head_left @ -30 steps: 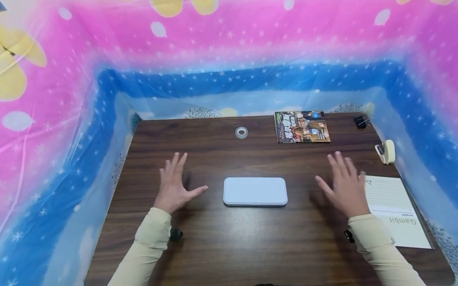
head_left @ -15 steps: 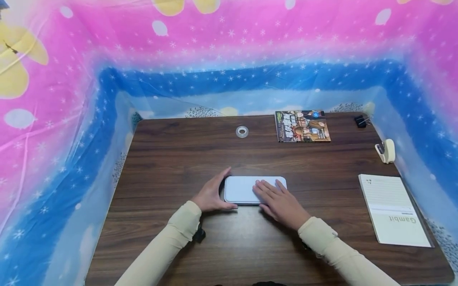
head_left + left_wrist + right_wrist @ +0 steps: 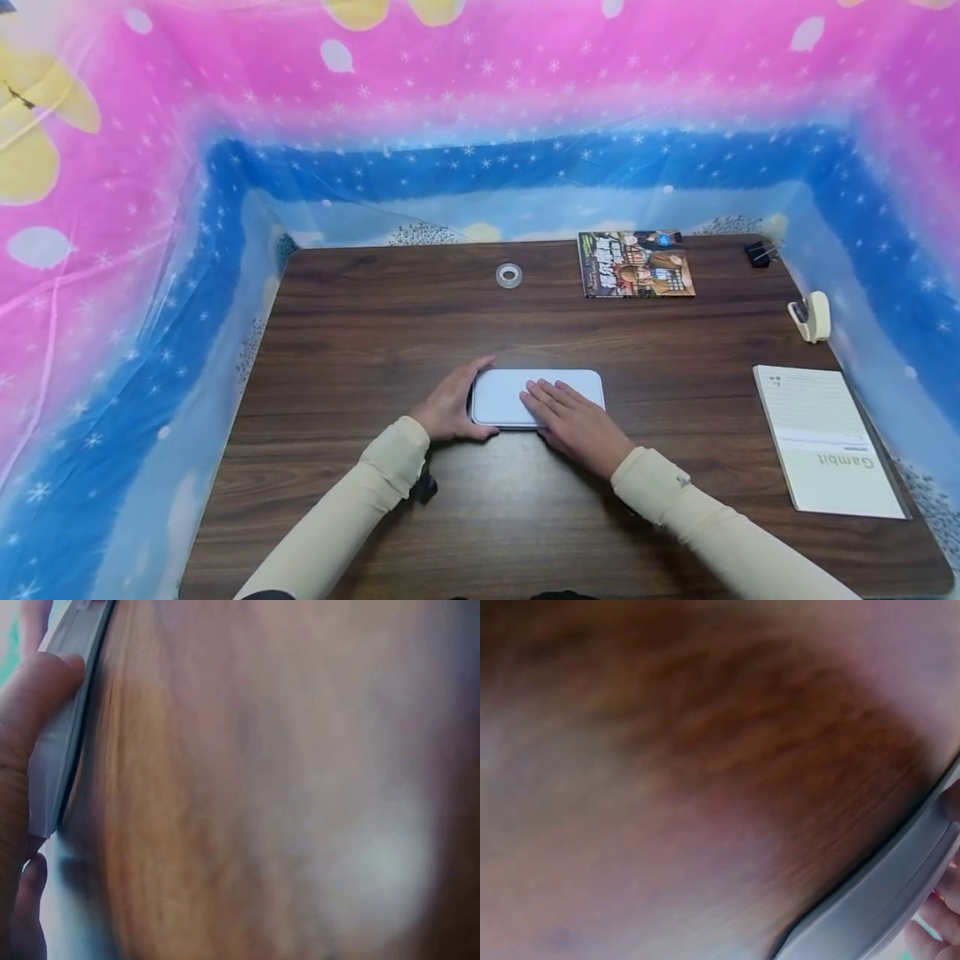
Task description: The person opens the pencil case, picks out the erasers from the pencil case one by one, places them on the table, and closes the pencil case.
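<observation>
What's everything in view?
Table: 1, brown, under items
Backdrop: count unclear, pink/blue, beyond table
Flat case: 1, white, centre
Tape-like ring: 1, translucent, far middle
Book: 1, multicoloured, far edge
Binder clip: 1, black, far right
Stapler-like item: 1, cream, right edge
Notepad: 1, white, right side
Unclear shapes: several, dark, bottom edge
Wrist device: 1, black, left wrist
Sleeves: 2, cream, arms
Left hand: 1, bare, gripping case's left end
Right hand: 1, bare, atop case

The head camera looks forward and down across the tabletop (image 3: 360, 333); both wrist cameras sit nearer, sharing what seems the same white case (image 3: 498, 396), at the left wrist view's left edge and the right's lower right corner
</observation>
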`<state>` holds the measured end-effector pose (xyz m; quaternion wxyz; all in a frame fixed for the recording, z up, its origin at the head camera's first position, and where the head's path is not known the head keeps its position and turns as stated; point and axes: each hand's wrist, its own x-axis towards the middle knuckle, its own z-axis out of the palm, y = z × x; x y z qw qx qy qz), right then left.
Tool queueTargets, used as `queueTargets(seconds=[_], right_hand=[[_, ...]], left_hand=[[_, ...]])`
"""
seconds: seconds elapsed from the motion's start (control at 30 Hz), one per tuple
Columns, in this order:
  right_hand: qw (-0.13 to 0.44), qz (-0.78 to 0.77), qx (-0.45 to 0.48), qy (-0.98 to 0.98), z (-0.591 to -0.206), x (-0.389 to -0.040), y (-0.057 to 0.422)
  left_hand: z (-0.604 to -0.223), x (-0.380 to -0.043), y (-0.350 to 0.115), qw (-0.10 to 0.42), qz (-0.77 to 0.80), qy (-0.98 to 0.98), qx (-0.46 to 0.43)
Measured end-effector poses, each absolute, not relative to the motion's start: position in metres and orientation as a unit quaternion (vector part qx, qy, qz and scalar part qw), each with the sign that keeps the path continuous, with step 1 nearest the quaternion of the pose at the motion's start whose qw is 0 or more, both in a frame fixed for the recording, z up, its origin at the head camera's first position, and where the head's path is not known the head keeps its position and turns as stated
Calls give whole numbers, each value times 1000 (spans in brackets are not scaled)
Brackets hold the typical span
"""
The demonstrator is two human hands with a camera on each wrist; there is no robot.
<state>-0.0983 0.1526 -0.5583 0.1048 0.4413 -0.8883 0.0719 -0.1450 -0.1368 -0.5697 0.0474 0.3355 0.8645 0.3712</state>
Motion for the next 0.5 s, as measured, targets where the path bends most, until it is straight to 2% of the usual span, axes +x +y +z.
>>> queueTargets(seconds=[0.17,0.37,0.5], right_hand=[[148,72,487,-858,-557,-105,152],[216,-3,542,-812,-555,-118,153],[221,-19,563,-796,-552,-122,154]], left_hand=[[-572,-144,-137,34,368,862,346],[-572,-148,-136,22,360,854,374],[-573,-150,-137,35,361,852,378]])
